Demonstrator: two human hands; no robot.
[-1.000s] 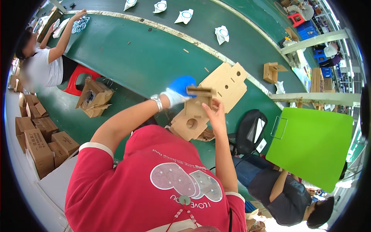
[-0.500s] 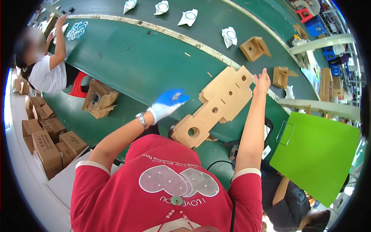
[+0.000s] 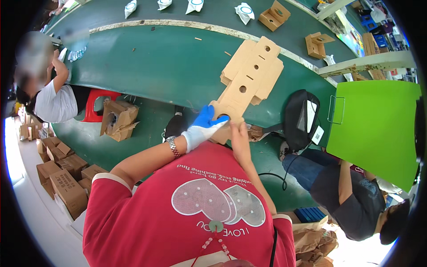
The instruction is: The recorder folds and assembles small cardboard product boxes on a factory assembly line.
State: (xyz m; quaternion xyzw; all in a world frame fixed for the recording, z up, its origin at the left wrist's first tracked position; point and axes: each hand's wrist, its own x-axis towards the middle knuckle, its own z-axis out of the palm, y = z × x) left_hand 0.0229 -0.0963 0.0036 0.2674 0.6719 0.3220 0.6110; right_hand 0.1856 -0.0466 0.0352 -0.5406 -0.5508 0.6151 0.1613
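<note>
A flat brown cardboard box blank (image 3: 242, 62) with round holes and slots lies on the green table, its near end reaching to the front of my red shirt. More cardboard shows under its left edge, so it seems to be a stack. My left hand (image 3: 205, 125), in a blue and white glove, grips the near end beside the largest hole, its thumb at that hole. My bare right hand (image 3: 240, 140) pinches the same end just to the right, fingertips on the cardboard. The undersides of both grips are hidden.
Beyond the table, a belt (image 3: 213, 13) carries white packets (image 3: 244, 12) and opened small boxes (image 3: 274, 17). A black bag (image 3: 301, 118) and a bright green board (image 3: 373, 129) are at right, near a seated person. Another person sits at left by cartons (image 3: 69, 189).
My right hand has come back from the blank's far right edge to its near end. My left hand has moved right and onto the cardboard. The view has shifted.
</note>
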